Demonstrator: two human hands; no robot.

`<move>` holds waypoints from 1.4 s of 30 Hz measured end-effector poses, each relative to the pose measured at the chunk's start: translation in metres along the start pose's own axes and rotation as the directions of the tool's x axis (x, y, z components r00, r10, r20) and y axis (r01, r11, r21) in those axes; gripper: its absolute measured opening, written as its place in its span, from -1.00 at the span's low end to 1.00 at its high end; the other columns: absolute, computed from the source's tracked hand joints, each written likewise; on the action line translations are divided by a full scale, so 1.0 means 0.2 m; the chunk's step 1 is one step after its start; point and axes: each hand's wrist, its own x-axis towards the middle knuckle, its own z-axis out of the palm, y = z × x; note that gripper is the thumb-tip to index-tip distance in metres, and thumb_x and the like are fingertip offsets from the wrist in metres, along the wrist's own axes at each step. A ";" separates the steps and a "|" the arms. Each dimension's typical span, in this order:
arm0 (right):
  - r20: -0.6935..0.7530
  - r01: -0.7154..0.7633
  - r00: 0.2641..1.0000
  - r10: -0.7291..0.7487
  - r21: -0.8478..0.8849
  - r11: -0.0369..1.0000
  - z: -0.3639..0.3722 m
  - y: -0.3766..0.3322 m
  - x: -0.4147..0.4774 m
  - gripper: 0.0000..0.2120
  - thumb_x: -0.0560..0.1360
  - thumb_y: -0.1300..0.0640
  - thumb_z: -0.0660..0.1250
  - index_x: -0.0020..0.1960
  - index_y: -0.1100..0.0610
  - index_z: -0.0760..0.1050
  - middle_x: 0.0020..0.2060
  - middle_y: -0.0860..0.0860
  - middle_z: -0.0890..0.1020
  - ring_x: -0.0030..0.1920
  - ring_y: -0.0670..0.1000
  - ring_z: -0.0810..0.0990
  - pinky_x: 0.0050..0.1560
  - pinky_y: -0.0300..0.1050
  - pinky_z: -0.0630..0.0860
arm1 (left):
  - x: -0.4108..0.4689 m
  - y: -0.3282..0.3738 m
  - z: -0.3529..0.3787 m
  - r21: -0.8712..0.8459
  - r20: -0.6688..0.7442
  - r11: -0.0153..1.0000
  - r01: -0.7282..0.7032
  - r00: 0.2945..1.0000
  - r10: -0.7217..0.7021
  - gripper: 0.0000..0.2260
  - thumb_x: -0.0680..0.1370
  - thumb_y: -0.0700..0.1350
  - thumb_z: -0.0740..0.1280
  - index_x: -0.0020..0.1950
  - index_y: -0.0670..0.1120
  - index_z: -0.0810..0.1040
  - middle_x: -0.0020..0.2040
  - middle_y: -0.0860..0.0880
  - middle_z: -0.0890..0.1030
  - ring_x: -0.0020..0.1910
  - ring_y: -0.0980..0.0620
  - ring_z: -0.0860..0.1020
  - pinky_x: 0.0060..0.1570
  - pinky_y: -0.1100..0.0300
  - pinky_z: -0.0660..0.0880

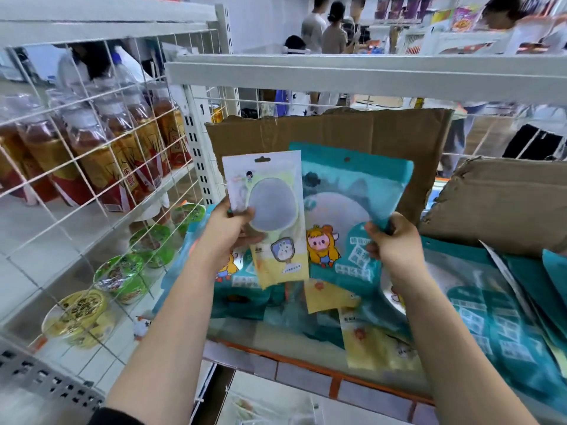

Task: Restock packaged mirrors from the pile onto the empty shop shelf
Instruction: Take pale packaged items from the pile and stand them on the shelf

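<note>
Bare forearms (171, 332) reach over the orange-trimmed white shelf edge (306, 368). Far left, a white wire grid panel (92, 179) fences off bottled drinks (101, 148) and green-lidded cups (122, 277), close beside the left hand (228, 237). Its thumb and curled fingers grip a small yellow-and-white packaged round mirror (276, 216), held upright. Overlapping it, a larger teal plastic mirror pack (352, 185) is pinched at its right edge by the right hand (394, 243). Beneath lies the pile of teal and yellow packs (491, 317). A brown cardboard sheet (337, 130) backs the bay; a crumpled brown carton (506, 204) crowds the right.

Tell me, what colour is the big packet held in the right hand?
The packet is teal, with a yellow cartoon figure; the head view shows it.
</note>
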 end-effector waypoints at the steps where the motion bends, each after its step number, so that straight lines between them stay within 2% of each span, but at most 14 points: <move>1: 0.005 0.008 1.000 -0.008 0.078 0.997 -0.01 0.00 -0.01 -0.83 0.55 0.22 0.28 -0.16 0.00 0.39 -0.26 -0.03 0.54 -0.51 -0.05 0.54 -0.42 -0.16 0.47 | -0.02 0.00 0.00 -0.019 0.000 1.000 0.003 1.000 -0.003 -0.70 0.58 -0.28 0.25 0.31 -0.17 0.37 0.02 -0.12 0.47 -0.27 -0.08 0.54 -0.28 0.09 0.64; 3: 0.000 0.041 0.999 -0.042 0.153 0.987 -0.03 -0.01 -0.04 -0.87 0.56 0.26 0.25 -0.02 0.03 0.41 -0.17 -0.06 0.55 -0.56 -0.08 0.53 -0.52 -0.26 0.37 | -0.06 -0.01 0.01 -0.052 -0.011 0.999 -0.008 1.000 0.007 -0.73 0.59 -0.30 0.23 0.29 -0.17 0.34 0.01 -0.09 0.46 -0.23 -0.11 0.56 -0.30 0.09 0.64; 5: -0.042 0.091 0.995 -0.086 0.152 0.984 -0.05 0.00 -0.07 -0.86 0.57 0.25 0.25 0.07 0.04 0.41 -0.11 -0.02 0.56 -0.50 -0.07 0.52 -0.44 -0.20 0.41 | -0.09 -0.02 0.01 -0.085 -0.024 0.996 -0.027 0.999 0.025 -0.76 0.59 -0.31 0.21 0.25 -0.15 0.34 0.01 -0.06 0.46 -0.18 -0.13 0.56 -0.31 0.10 0.64; 9: -0.183 0.162 0.972 -0.149 0.056 0.985 -0.11 0.02 -0.16 -0.94 0.56 0.16 0.26 -0.02 0.03 0.38 -0.18 -0.02 0.53 -0.25 0.02 0.47 -0.16 0.08 0.47 | -0.15 -0.04 0.02 -0.106 -0.014 0.992 -0.067 0.998 0.066 -0.87 0.60 -0.28 0.22 0.13 -0.15 0.39 0.04 -0.09 0.49 -0.18 -0.12 0.57 -0.31 0.10 0.64; 12: -0.283 0.181 0.946 -0.158 0.056 0.982 -0.17 0.02 -0.25 -0.94 0.56 0.13 0.25 -0.04 0.07 0.37 -0.26 -0.06 0.48 -0.24 -0.01 0.42 -0.16 -0.01 0.38 | -0.21 -0.02 0.03 -0.099 0.037 0.987 -0.127 0.991 0.131 -0.97 0.59 -0.23 0.24 0.02 -0.14 0.44 -0.02 -0.06 0.51 -0.20 -0.09 0.57 -0.33 0.12 0.63; 15: -0.362 0.178 0.920 -0.148 0.051 0.983 -0.23 0.01 -0.34 -0.93 0.56 0.10 0.25 -0.04 0.04 0.35 -0.29 -0.11 0.45 -0.27 -0.04 0.41 -0.16 -0.02 0.36 | -0.28 -0.01 0.05 -0.076 0.075 0.980 -0.184 0.979 0.189 -0.91 0.59 -0.19 0.26 -0.11 -0.06 0.45 -0.08 -0.01 0.51 -0.19 -0.03 0.57 -0.36 0.15 0.62; 20: -0.459 0.118 0.882 -0.105 -0.001 0.993 -0.32 0.03 -0.57 -0.90 0.55 0.04 0.26 0.00 -0.02 0.34 -0.22 -0.10 0.52 -0.17 0.07 0.53 -0.07 0.11 0.48 | -0.42 0.01 0.09 -0.036 0.173 0.977 -0.210 0.962 0.213 -0.87 0.60 -0.19 0.24 -0.11 -0.01 0.46 -0.09 0.07 0.53 -0.14 0.08 0.55 -0.31 0.15 0.63; 22: -0.494 0.107 0.865 -0.090 0.007 0.994 -0.37 0.05 -0.66 -0.90 0.50 -0.03 0.26 -0.05 -0.08 0.34 -0.19 -0.06 0.55 -0.14 0.12 0.57 -0.04 0.22 0.53 | -0.47 0.01 0.12 -0.009 0.217 0.974 -0.225 0.951 0.222 -0.91 0.61 -0.17 0.23 -0.07 -0.02 0.47 -0.07 0.10 0.54 -0.17 0.13 0.55 -0.30 0.12 0.63; 24: -0.534 0.094 0.842 -0.079 0.001 0.996 -0.45 0.06 -0.74 -0.89 0.46 -0.06 0.27 -0.14 -0.10 0.33 -0.24 -0.08 0.53 -0.16 0.13 0.56 -0.03 0.26 0.52 | -0.52 0.01 0.17 0.020 0.254 0.970 -0.242 0.940 0.229 -0.94 0.61 -0.16 0.23 -0.01 -0.03 0.48 -0.07 0.10 0.53 -0.25 0.14 0.58 -0.30 0.07 0.62; 27: -0.581 0.089 0.811 -0.065 0.012 0.996 -0.58 0.05 -0.84 -0.87 0.51 0.02 0.28 -0.15 -0.09 0.33 -0.22 -0.07 0.53 -0.12 0.13 0.56 0.02 0.23 0.51 | -0.60 -0.02 0.29 0.020 0.317 0.968 -0.250 0.920 0.231 -0.96 0.61 -0.17 0.23 0.01 -0.06 0.46 -0.10 0.08 0.52 -0.34 0.18 0.58 -0.40 0.16 0.60; 30: -0.618 0.080 0.785 -0.046 0.028 0.996 -0.74 0.08 -0.94 -0.92 0.55 0.08 0.26 -0.05 -0.02 0.35 -0.18 -0.05 0.53 -0.13 0.06 0.54 0.03 0.18 0.50 | -0.68 -0.06 0.43 0.028 0.387 0.972 -0.235 0.899 0.206 -0.92 0.61 -0.15 0.23 -0.08 -0.06 0.43 -0.13 0.04 0.50 -0.41 0.23 0.57 -0.43 0.20 0.59; 33: -0.671 -0.018 0.741 0.006 -0.010 1.000 -0.91 0.15 -1.03 -0.89 0.56 0.04 0.24 0.04 0.03 0.36 -0.12 -0.03 0.56 -0.07 0.09 0.57 0.07 0.19 0.51 | -0.75 -0.13 0.60 0.050 0.453 0.968 -0.247 0.869 0.198 -0.91 0.60 -0.13 0.25 -0.11 -0.05 0.43 -0.12 0.00 0.51 -0.32 0.06 0.56 -0.46 0.24 0.56; 36: -0.723 -0.106 0.689 0.042 -0.042 0.994 -1.11 0.23 -1.12 -0.87 0.56 0.02 0.23 0.07 0.02 0.33 -0.12 -0.05 0.55 -0.06 0.08 0.57 0.09 0.22 0.48 | -0.84 -0.20 0.81 0.028 0.520 0.963 -0.270 0.826 0.216 -0.91 0.59 -0.13 0.27 -0.11 -0.01 0.45 -0.12 0.02 0.51 -0.24 0.10 0.54 -0.44 0.24 0.56; 42: -0.814 -0.205 0.577 0.075 -0.055 0.977 -1.57 0.38 -1.25 -0.84 0.56 0.03 0.23 0.07 0.07 0.33 -0.10 -0.04 0.53 -0.04 0.08 0.52 0.08 0.15 0.46 | -1.07 -0.35 1.31 0.017 0.590 0.971 -0.239 0.787 0.183 -0.98 0.59 -0.16 0.27 0.00 -0.09 0.47 -0.14 0.05 0.53 -0.22 0.13 0.53 -0.45 0.26 0.55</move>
